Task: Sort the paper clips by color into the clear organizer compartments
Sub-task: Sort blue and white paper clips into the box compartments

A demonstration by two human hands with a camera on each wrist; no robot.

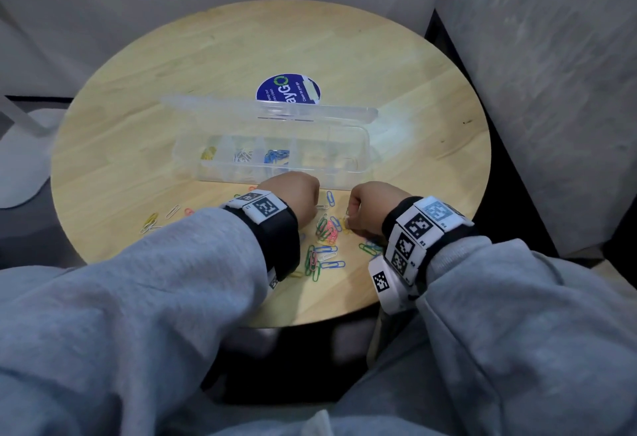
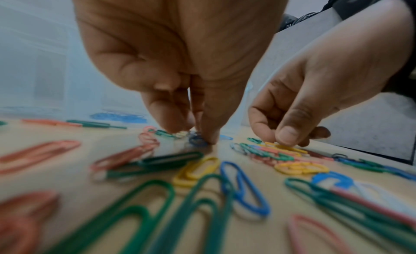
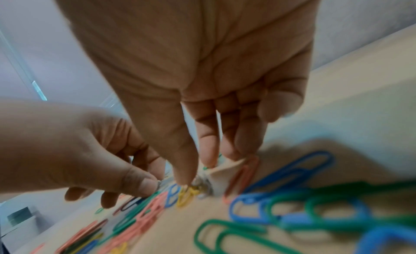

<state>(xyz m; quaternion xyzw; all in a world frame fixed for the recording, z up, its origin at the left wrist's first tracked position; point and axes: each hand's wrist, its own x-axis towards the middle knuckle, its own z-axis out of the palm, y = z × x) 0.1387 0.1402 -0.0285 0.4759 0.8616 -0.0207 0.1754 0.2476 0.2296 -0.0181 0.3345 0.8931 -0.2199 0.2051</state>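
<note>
The clear organizer [image 1: 348, 160] lies open on the round wooden table [image 1: 241, 56], its lid raised at the back. Its compartments hold yellow clips [image 1: 208, 153], white clips [image 1: 243, 155] and blue clips [image 1: 276, 156]. A mixed pile of coloured paper clips [image 1: 325, 234] lies in front of it. My left hand [image 1: 312, 206] [image 2: 198, 136] is down at the pile, fingertips pinched on a silvery-white clip [image 1: 322, 207]. My right hand [image 1: 348, 220] [image 3: 191, 181], close beside it, pinches a yellow clip [image 3: 186, 193] that lies on the table.
A few clips [image 1: 151, 221] lie apart at the left. A blue round sticker [image 1: 287, 89] is behind the organizer. A grey wall [image 1: 551, 91] stands close along the table's right side. The near table edge is just under my wrists.
</note>
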